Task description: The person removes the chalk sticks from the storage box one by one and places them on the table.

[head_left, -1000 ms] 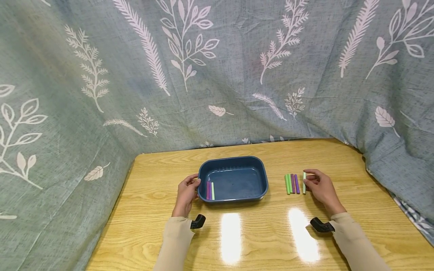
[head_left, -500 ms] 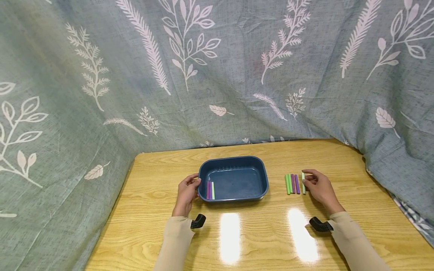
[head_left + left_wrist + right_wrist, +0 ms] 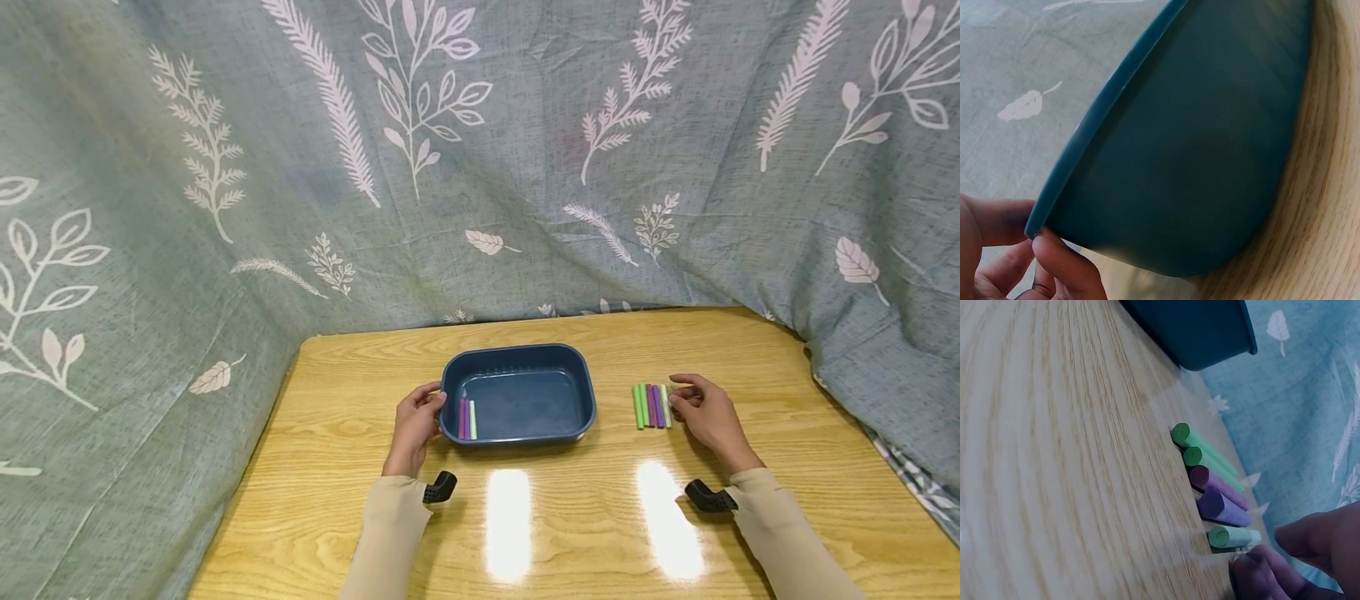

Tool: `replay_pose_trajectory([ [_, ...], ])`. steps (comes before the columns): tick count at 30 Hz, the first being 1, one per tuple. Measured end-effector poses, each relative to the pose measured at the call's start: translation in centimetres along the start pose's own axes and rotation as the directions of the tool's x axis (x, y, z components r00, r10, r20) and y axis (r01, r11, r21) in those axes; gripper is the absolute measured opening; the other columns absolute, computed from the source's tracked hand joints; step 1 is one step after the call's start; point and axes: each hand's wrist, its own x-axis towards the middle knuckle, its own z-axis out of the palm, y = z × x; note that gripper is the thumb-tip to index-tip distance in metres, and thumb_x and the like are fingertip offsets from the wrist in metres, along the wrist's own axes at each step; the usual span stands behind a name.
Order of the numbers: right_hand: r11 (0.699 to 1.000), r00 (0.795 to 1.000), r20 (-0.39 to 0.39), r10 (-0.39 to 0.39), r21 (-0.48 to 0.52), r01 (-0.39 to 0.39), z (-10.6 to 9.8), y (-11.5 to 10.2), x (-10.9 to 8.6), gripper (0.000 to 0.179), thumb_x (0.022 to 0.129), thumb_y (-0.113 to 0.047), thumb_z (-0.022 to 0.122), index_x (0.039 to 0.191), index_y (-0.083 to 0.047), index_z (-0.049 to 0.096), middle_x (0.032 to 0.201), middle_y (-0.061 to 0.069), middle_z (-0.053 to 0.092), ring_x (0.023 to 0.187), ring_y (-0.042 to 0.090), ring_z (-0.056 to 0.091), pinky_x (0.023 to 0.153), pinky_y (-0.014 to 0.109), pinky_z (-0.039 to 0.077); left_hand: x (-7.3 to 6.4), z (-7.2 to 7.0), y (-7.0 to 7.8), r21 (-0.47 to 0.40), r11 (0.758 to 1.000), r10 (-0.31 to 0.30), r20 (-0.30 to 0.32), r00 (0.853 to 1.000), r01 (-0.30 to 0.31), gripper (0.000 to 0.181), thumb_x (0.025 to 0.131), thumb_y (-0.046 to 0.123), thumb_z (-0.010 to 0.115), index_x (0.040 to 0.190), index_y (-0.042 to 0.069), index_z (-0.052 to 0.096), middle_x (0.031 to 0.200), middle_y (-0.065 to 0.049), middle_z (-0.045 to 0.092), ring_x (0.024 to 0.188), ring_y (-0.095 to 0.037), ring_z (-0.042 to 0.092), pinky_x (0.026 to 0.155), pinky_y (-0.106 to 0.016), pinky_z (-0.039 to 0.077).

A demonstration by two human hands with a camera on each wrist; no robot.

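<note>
A dark blue plastic tub (image 3: 517, 408) stands on the wooden table. My left hand (image 3: 412, 423) pinches its left rim, thumb and fingers on either side of the edge (image 3: 1054, 181). To the right of the tub, several chalk sticks lie side by side: two green ones (image 3: 640, 407), a mauve one (image 3: 1210, 481), a purple one (image 3: 1225, 509) and a pale green one (image 3: 1235, 537) at the right end. My right hand (image 3: 708, 414) is right beside the pale green chalk, its thumb and fingers apart, fingertips close to the far end.
Inside the tub, two purple chalk sticks (image 3: 463, 419) and a pale green one (image 3: 472, 420) stand in a row at the left end. A patterned grey-blue cloth (image 3: 480, 167) hangs behind the table (image 3: 360, 367). Black wrist mounts (image 3: 440, 487) sit at both cuffs.
The pale green chalk has slid left against the purple one, and my right fingers have parted from it. My left hand keeps its grip on the tub's rim.
</note>
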Motion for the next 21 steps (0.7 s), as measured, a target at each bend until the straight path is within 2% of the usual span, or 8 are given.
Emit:
replay_pose_trajectory([
  [7, 1.000, 1.000, -0.027, -0.006, -0.002, 0.006, 0.0, -0.2, -0.2, 0.038, 0.107, -0.002, 0.058, 0.142, 0.013, 0.052, 0.114, 0.031, 0.064, 0.084, 0.021, 0.071, 0.068, 0.025, 0.059, 0.0, 0.0, 0.0, -0.006, 1.000, 0.006, -0.003, 1.000, -0.006, 0.029, 0.106, 0.008, 0.063, 0.133, 0.000, 0.066, 0.098, -0.004, 0.056, 0.075, -0.013, 0.055, 0.055, -0.022, 0.045],
  [11, 0.998, 0.994, -0.090, -0.053, -0.020, 0.051, 0.0, -0.4, -0.4, 0.035, 0.107, -0.004, 0.059, 0.139, 0.010, 0.057, 0.113, 0.028, 0.066, 0.085, 0.015, 0.068, 0.069, 0.023, 0.057, 0.0, 0.1, 0.0, -0.005, 1.000, 0.004, -0.009, 1.000, -0.004, 0.029, 0.105, 0.008, 0.064, 0.133, 0.000, 0.067, 0.097, -0.003, 0.056, 0.075, -0.013, 0.055, 0.054, -0.022, 0.045],
  [15, 0.993, 0.980, -0.160, -0.116, -0.043, 0.110, 0.1, -1.4, -0.4, 0.031, 0.105, -0.003, 0.061, 0.134, 0.007, 0.062, 0.111, 0.026, 0.069, 0.087, 0.007, 0.062, 0.069, 0.019, 0.052, 0.0, 0.1, 0.0, -0.001, 1.000, 0.006, -0.010, 1.000, -0.006, 0.029, 0.105, 0.007, 0.064, 0.133, 0.000, 0.067, 0.097, -0.003, 0.056, 0.075, -0.013, 0.055, 0.054, -0.021, 0.045],
  [21, 0.986, 0.973, -0.174, -0.152, 0.038, 0.160, 0.6, -3.1, -0.1, 0.030, 0.103, 0.002, 0.059, 0.132, 0.010, 0.062, 0.111, 0.029, 0.068, 0.083, -0.009, 0.056, 0.070, 0.014, 0.053, 0.1, 0.0, -0.1, 0.000, 1.000, 0.012, -0.007, 1.000, -0.012, 0.029, 0.106, 0.008, 0.064, 0.133, -0.001, 0.066, 0.097, -0.004, 0.058, 0.075, -0.013, 0.055, 0.053, -0.021, 0.046],
])
